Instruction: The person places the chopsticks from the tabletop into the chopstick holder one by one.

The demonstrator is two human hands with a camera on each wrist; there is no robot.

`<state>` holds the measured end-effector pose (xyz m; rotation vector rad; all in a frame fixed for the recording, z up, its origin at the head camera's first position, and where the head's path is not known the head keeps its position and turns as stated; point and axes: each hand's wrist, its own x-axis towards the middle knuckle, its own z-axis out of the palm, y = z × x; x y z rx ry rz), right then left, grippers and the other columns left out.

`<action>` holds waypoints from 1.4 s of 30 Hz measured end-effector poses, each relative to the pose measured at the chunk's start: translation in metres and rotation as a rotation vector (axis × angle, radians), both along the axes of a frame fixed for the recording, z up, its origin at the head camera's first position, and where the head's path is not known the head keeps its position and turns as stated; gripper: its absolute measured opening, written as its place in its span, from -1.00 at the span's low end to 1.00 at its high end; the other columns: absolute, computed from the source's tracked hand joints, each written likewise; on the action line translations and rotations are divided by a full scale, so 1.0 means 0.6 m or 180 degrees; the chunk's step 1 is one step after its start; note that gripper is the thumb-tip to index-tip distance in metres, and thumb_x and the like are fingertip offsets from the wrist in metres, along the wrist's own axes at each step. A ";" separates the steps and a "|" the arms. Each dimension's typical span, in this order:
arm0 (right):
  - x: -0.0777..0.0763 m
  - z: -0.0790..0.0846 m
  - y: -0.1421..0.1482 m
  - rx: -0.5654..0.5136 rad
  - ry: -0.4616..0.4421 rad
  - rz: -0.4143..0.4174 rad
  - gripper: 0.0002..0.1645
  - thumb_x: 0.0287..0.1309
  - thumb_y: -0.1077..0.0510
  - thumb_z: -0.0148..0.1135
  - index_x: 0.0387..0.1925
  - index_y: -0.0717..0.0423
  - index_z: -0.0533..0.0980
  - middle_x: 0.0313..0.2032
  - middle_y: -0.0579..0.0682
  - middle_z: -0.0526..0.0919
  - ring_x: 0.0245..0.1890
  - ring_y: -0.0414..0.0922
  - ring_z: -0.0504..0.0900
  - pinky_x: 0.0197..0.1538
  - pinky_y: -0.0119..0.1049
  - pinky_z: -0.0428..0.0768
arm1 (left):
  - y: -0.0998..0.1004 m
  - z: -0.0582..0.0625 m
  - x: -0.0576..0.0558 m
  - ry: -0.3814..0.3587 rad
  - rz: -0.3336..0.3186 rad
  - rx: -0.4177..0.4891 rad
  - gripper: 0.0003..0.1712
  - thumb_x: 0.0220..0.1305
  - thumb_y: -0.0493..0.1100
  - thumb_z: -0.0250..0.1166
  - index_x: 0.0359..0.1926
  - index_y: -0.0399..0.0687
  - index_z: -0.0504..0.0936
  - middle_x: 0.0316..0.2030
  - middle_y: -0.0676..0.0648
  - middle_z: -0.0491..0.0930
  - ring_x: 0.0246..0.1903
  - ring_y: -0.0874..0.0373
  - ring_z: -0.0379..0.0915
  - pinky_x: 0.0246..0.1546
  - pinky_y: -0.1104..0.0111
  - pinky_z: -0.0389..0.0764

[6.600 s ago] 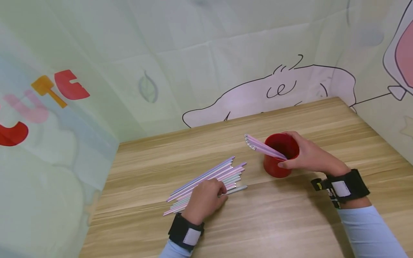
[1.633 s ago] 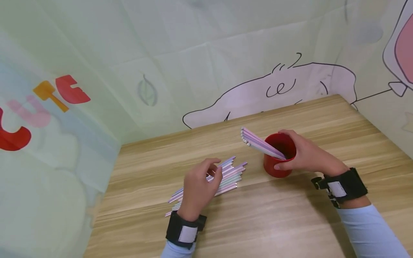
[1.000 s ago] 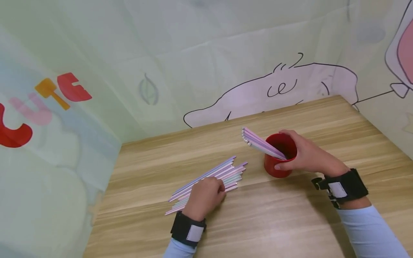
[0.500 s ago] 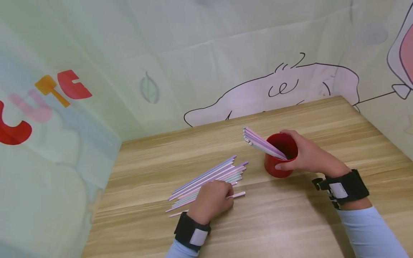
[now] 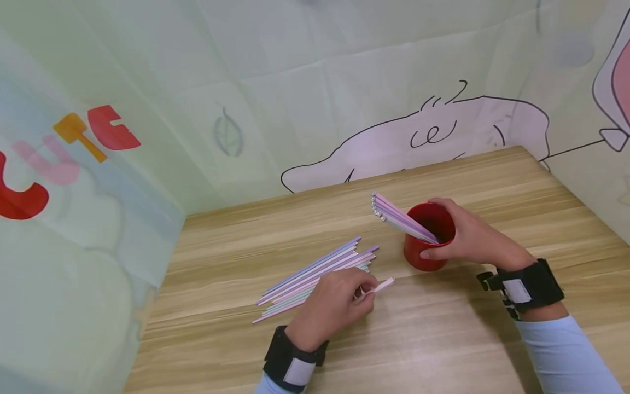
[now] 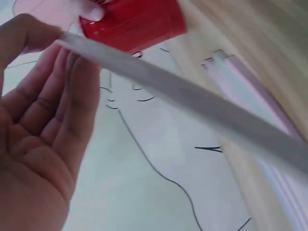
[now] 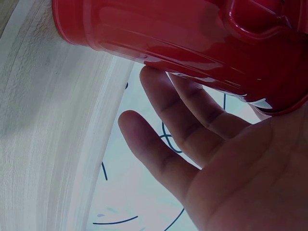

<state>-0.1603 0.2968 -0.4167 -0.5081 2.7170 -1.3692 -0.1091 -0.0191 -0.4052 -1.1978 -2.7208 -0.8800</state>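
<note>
In the head view, the left hand (image 5: 334,303), lower centre of the frame, holds one pale stick (image 5: 385,285) in a closed fingertip pinch; the left wrist view shows the pinch at upper left, with the stick blurred and running diagonally to the right edge. The stick's visible end projects from the fingers toward the upper right of the head view. The red cup (image 5: 425,260), right of centre, lies up and to the right of this pinch; the stick's long axis points roughly at the cup's lower wall, below the rim, and the end is apart from it. The right hand (image 5: 470,238) is the one at the cup: thumb and fingers grip its right side, opened to the cup's width. A bundle of sticks (image 5: 401,220) leans in the cup, jewelled ends out over the rim to the upper left. The loose sticks (image 5: 315,271) lie side by side on the wooden table (image 5: 443,328), left of centre, nearest the left hand. Whether the held stick's far end clears the table cannot be told.
</note>
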 end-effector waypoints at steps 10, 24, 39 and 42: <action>-0.001 -0.001 -0.001 -0.0004 -0.0001 -0.0002 0.21 -0.19 0.00 0.70 0.42 0.08 0.16 0.23 0.12 0.45 0.18 0.11 0.41 -0.04 0.10 0.67 | -0.010 0.030 0.009 0.0631 -0.0093 0.0971 -0.77 0.13 -0.33 0.43 -0.15 -0.13 0.67 -0.34 0.02 0.68 -0.42 0.31 0.53 -0.34 0.61 0.57; 0.000 -0.001 -0.001 0.0026 -0.0016 -0.0028 0.23 -0.19 -0.01 0.70 0.42 0.10 0.14 0.23 0.12 0.44 0.18 0.11 0.41 -0.03 0.10 0.67 | -0.026 0.052 0.007 0.1054 -0.0068 0.2276 -0.50 0.27 -0.41 0.31 0.20 -0.37 0.39 -0.24 -0.23 0.69 -0.31 -0.01 0.70 -0.29 0.34 0.72; 0.000 -0.001 -0.001 0.0000 -0.0030 -0.0032 0.23 -0.24 0.02 0.72 0.41 0.07 0.16 0.24 0.11 0.44 0.19 0.11 0.40 -0.09 0.04 0.70 | -0.004 0.072 -0.001 0.1447 -0.0059 0.3294 -0.54 0.36 -0.36 0.26 0.05 -0.59 0.22 -0.23 -0.36 0.67 -0.25 0.01 0.69 -0.26 0.33 0.72; 0.001 0.000 -0.001 -0.0008 -0.0036 -0.0034 0.23 -0.24 0.03 0.72 0.41 0.07 0.16 0.24 0.11 0.44 0.19 0.12 0.40 -0.09 0.04 0.70 | 0.001 0.069 -0.002 0.1412 -0.0035 0.3304 -0.55 0.37 -0.36 0.25 0.04 -0.58 0.21 -0.22 -0.36 0.67 -0.25 -0.01 0.70 -0.27 0.31 0.72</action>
